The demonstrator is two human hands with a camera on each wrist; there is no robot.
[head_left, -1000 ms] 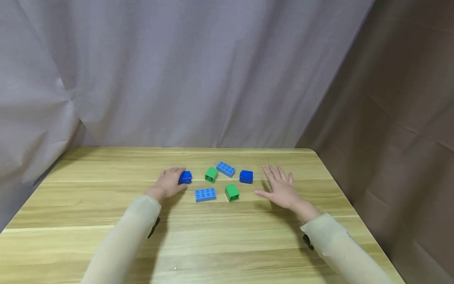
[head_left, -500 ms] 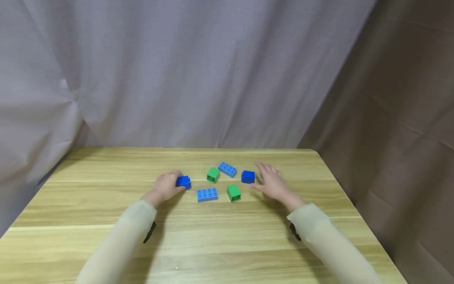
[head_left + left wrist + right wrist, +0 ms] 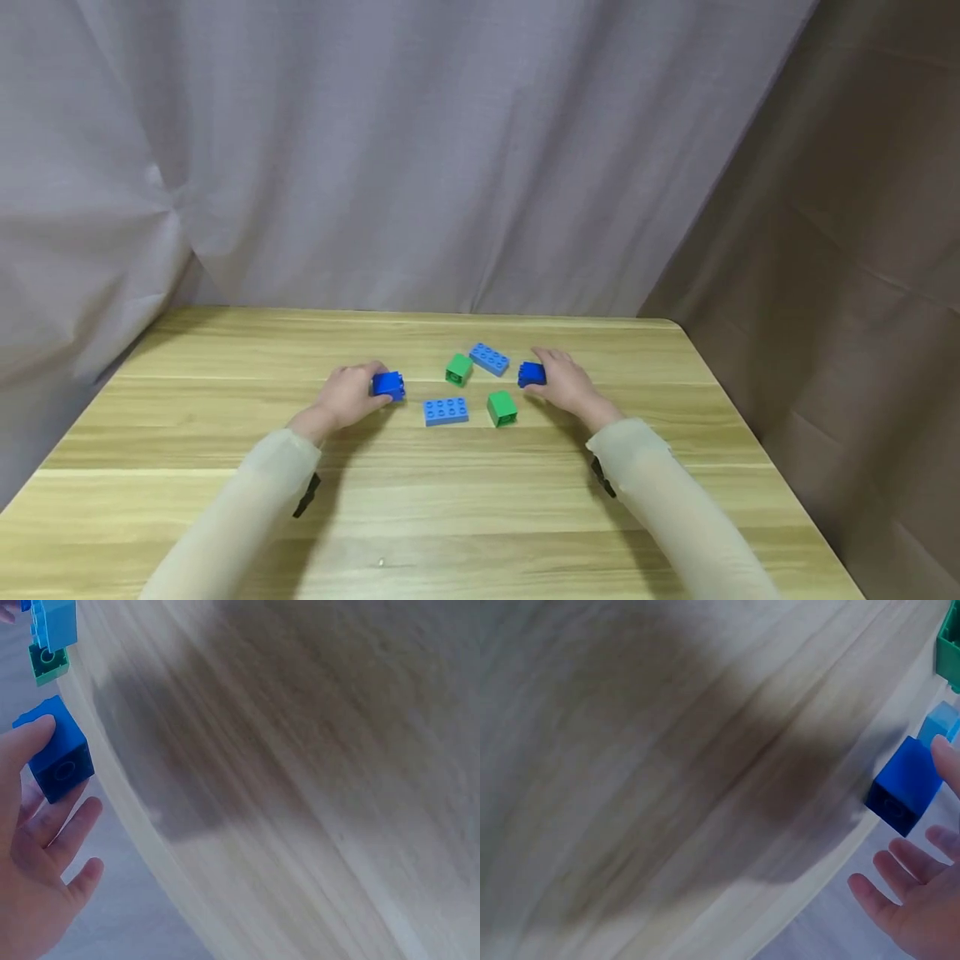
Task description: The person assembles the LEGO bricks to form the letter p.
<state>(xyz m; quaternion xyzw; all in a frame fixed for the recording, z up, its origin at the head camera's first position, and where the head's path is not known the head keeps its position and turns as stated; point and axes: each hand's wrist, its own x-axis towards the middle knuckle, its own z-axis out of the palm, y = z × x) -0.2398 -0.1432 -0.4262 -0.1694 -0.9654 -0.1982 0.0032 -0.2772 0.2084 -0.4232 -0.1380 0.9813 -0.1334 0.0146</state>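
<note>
In the head view, my left hand [image 3: 347, 395] pinches a dark blue toy building brick [image 3: 387, 385], with its studs facing right. The left wrist view shows the thumb on that brick [image 3: 61, 750] and fingers under it. My right hand [image 3: 567, 385] is around another dark blue brick [image 3: 532, 373], studs facing left. Its thumb lies on the brick [image 3: 906, 784] in the right wrist view, with the other fingers spread on the opposite side. Between the hands lie two green bricks [image 3: 459, 369] [image 3: 502, 408] and two lighter blue bricks [image 3: 446, 411] [image 3: 489, 359].
The bricks are on a wooden table [image 3: 450, 500] with grain running across it. A grey curtain [image 3: 390, 158] hangs behind its far edge, and a brown one [image 3: 847, 275] hangs along the right side.
My right hand has moved left from beside the dark blue brick and closed its thumb and fingers around it. The left hand has kept its brick, shifting it slightly left and nearer.
</note>
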